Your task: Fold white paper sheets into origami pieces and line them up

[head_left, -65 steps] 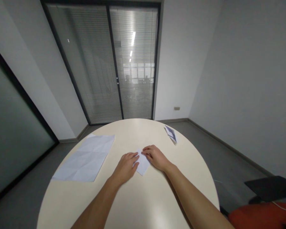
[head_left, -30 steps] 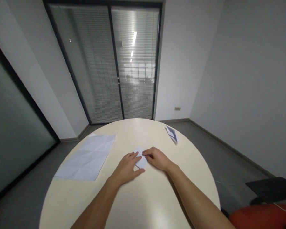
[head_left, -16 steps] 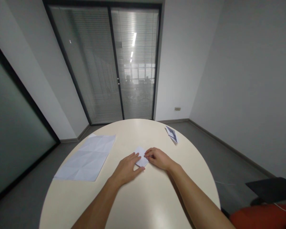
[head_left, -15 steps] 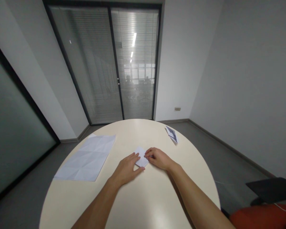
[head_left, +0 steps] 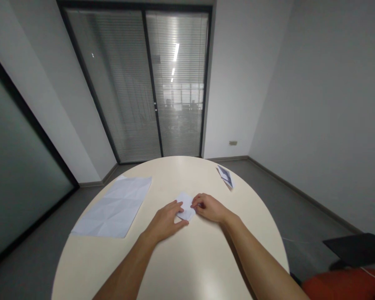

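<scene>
A small folded white paper (head_left: 185, 204) lies near the middle of the round cream table (head_left: 175, 258). My left hand (head_left: 166, 220) lies flat on the paper's left and near edge, fingers stretched out and thumb along the bottom. My right hand (head_left: 210, 207) rests at the paper's right edge with its fingers curled and the fingertips pressing down on the fold. Both hands touch the paper and part of it is hidden under them.
A large creased white sheet (head_left: 114, 206) lies flat on the table's left side. A small folded paper piece (head_left: 225, 176) sits near the far right rim. An orange seat (head_left: 343, 285) and a dark surface (head_left: 356, 248) are at the lower right. Glass doors with blinds (head_left: 153, 83) stand behind.
The paper has been folded smaller since the earliest frame. My right hand has slid slightly right along the paper's edge; my left hand stays pressed on it.
</scene>
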